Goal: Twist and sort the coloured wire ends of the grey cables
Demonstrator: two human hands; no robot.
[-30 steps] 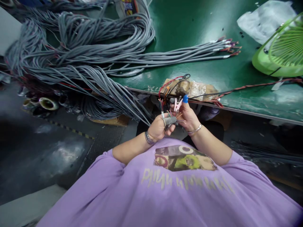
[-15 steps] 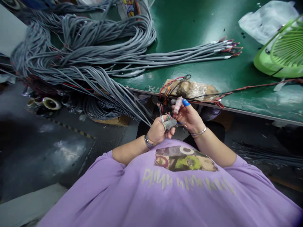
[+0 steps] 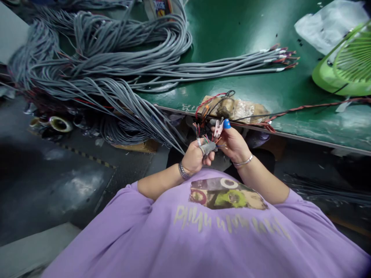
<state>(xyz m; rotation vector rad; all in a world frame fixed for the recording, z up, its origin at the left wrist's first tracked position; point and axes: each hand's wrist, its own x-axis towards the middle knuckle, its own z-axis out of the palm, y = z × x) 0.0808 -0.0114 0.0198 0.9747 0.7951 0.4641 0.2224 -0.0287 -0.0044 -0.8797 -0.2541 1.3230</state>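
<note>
My left hand (image 3: 193, 157) is closed around the end of a grey cable, whose thin coloured wires (image 3: 206, 139) fan out above the fingers. A grey, sleeve-like piece (image 3: 208, 148) lies along the thumb side of this hand; whether it covers the thumb or is held, I cannot tell. My right hand (image 3: 236, 146) pinches a pale pink clip (image 3: 218, 129) close to those wires. On its thumb sits a blue finger cover (image 3: 227, 124). Some wire tips reach toward the right fingers, and their contact is too small to make out.
A large heap of grey cables (image 3: 116, 58) covers the left of the green table (image 3: 232, 23). At the edge lies a taped board (image 3: 246, 110) with red and black leads. A green fan (image 3: 333, 73) and a plastic bag (image 3: 327, 25) are at right. Tape rolls (image 3: 60, 124) sit lower left.
The pink clip has turned in my right hand, so its two-armed shape now shows. My left hand has barely moved. The view has shifted slightly.
</note>
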